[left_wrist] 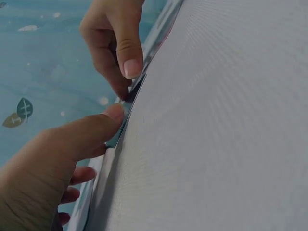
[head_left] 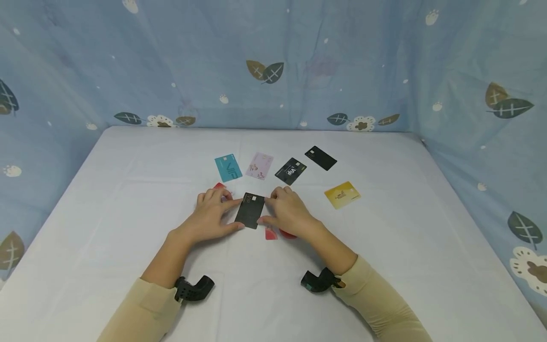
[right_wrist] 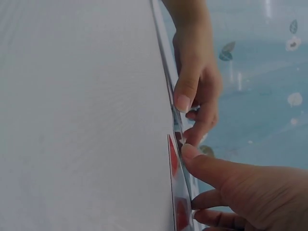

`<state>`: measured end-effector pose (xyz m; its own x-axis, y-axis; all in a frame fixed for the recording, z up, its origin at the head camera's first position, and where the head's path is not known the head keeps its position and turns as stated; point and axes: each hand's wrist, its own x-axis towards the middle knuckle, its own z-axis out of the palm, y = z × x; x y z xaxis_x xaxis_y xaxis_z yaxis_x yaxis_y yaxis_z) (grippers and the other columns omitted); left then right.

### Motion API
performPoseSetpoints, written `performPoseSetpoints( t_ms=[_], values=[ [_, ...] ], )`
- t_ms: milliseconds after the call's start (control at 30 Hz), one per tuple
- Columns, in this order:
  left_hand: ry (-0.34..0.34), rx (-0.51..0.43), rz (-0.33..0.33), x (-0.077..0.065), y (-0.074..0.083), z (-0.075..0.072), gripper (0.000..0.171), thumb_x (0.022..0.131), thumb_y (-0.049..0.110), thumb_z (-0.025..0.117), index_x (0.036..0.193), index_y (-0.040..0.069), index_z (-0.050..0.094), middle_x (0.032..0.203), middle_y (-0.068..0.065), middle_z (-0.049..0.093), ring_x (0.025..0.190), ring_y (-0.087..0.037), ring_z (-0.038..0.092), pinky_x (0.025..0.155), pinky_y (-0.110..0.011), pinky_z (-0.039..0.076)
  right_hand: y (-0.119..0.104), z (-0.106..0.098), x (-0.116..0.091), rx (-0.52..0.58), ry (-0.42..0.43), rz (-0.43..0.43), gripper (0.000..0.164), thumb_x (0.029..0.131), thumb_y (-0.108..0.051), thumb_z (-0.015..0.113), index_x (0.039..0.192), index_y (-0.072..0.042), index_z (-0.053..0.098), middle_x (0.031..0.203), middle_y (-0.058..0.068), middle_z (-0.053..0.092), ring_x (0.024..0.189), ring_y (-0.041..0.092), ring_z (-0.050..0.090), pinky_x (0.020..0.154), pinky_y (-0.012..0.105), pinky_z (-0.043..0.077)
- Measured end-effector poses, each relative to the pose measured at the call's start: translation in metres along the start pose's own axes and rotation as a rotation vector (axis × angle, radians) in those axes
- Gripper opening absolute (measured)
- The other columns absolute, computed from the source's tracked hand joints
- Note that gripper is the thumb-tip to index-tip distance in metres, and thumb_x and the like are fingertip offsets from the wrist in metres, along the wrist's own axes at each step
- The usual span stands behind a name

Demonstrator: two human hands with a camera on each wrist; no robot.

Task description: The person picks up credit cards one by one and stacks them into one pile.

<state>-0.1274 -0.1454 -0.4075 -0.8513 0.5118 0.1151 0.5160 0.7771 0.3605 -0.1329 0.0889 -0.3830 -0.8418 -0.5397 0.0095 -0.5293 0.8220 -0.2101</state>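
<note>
A black VIP card with a chip lies between the two hands at the centre of the table. My left hand holds its left side, index finger near the upper corner and thumb near the lower one. On the opposite side my right hand grips the card the same way. Both wrist views show the card nearly edge-on near the white surface, so any gap beneath is unclear. Partly hidden behind the left fingers is a red card. Red pieces show below the right hand, mostly covered by it.
Beyond the hands lie a teal VIP card, a pink card, a dark VIP card and another black card. A yellow card is to the right. Blue patterned cloth hangs behind the white table.
</note>
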Motion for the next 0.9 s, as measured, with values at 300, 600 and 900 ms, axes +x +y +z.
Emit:
performPoseSetpoints(
  t_ms=[300,600,900],
  values=[
    [0.014,-0.010,0.018,-0.002,-0.006,-0.003,0.054,0.079,0.045,0.070,0.124,0.016,0.064,0.110,-0.007,0.046,0.108,-0.028,0.037,0.085,-0.046,0.024,-0.002,0.005,0.003,0.023,-0.006,0.010,0.070,0.078,-0.053,0.071,0.126,-0.002,0.060,0.109,0.012,0.054,0.099,0.023,0.048,0.084,0.036,0.042],
    [0.025,-0.063,-0.070,0.001,-0.013,-0.001,0.073,0.068,0.050,0.079,0.127,0.012,0.059,0.120,-0.013,0.046,0.111,-0.031,0.036,0.090,-0.049,0.021,-0.004,0.008,0.012,0.049,-0.042,0.007,0.084,0.071,-0.061,0.072,0.133,-0.007,0.055,0.114,0.011,0.053,0.100,0.022,0.047,0.084,0.035,0.041],
    [0.078,-0.090,-0.097,0.005,-0.023,0.007,0.088,0.061,0.054,0.082,0.132,0.010,0.055,0.114,-0.012,0.043,0.105,-0.031,0.034,0.086,-0.048,0.019,0.001,0.009,0.022,0.150,-0.082,0.035,0.069,0.076,-0.052,0.073,0.133,-0.018,0.056,0.111,0.010,0.054,0.095,0.020,0.047,0.077,0.031,0.041]
  ],
)
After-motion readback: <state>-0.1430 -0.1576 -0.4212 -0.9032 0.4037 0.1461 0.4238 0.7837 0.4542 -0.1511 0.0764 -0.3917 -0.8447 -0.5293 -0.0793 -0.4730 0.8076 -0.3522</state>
